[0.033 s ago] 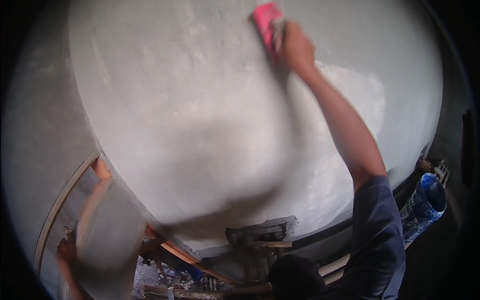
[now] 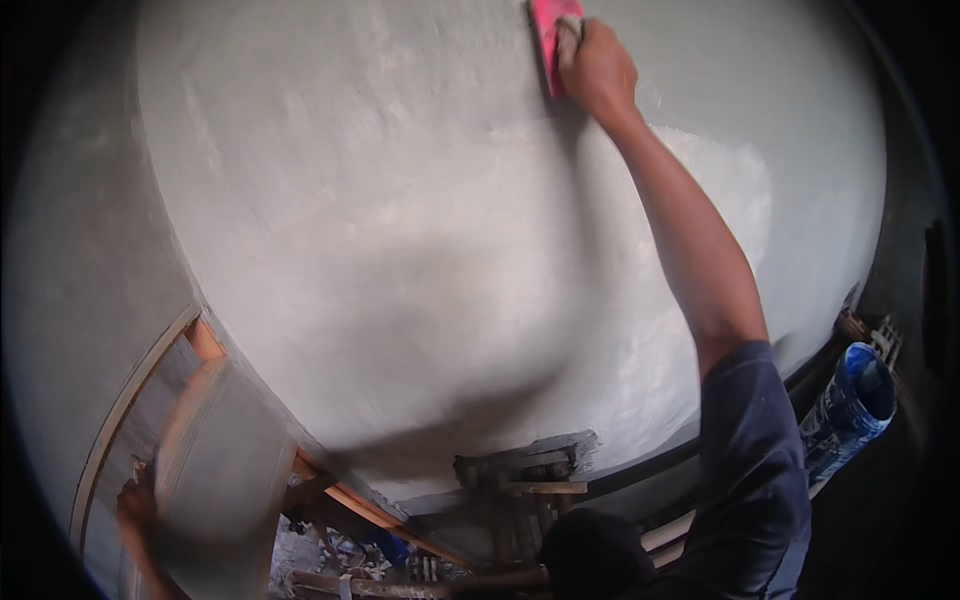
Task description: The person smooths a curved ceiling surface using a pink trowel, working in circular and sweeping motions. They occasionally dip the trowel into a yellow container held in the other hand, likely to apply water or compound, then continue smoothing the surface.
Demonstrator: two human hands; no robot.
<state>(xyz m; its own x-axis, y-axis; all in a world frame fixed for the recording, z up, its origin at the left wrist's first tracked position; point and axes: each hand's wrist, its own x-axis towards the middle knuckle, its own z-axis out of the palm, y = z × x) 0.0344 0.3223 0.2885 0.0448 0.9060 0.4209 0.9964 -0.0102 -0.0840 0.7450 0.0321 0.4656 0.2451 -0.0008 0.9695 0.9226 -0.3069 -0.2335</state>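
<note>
Two hands are in view. The right hand (image 2: pixel 603 75), at the upper centre of the frame, is clamped around the one greyish handle (image 2: pixel 568 38) of one pink float (image 2: pixel 547 42). The float is at the top edge of the frame, tilted, its flat face toward the wall (image 2: pixel 400 190); whether it touches all along cannot be told. One bare forearm runs down from this hand to one dark blue sleeve (image 2: pixel 755 460) at the lower right.

The left hand (image 2: pixel 137 503), at the lower left, is beside a wooden frame (image 2: pixel 185 420); one small pale thing (image 2: pixel 138 465) shows at its fingertips, too blurred to identify, and whether the fingers are closed on it cannot be told.

Farther out, the grey wall fills the middle of the frame, with one paler patch (image 2: pixel 725 180) right of centre and shadows lower down. One blue bucket (image 2: pixel 850 410), tilted, its mouth toward the upper right, lies at the right. At the lower centre are one dark, ragged-edged patch (image 2: pixel 525 458) and one dark rounded shape (image 2: pixel 595 555). Scattered debris (image 2: pixel 300 550), too jumbled to count, shows at the lower left of centre.
</note>
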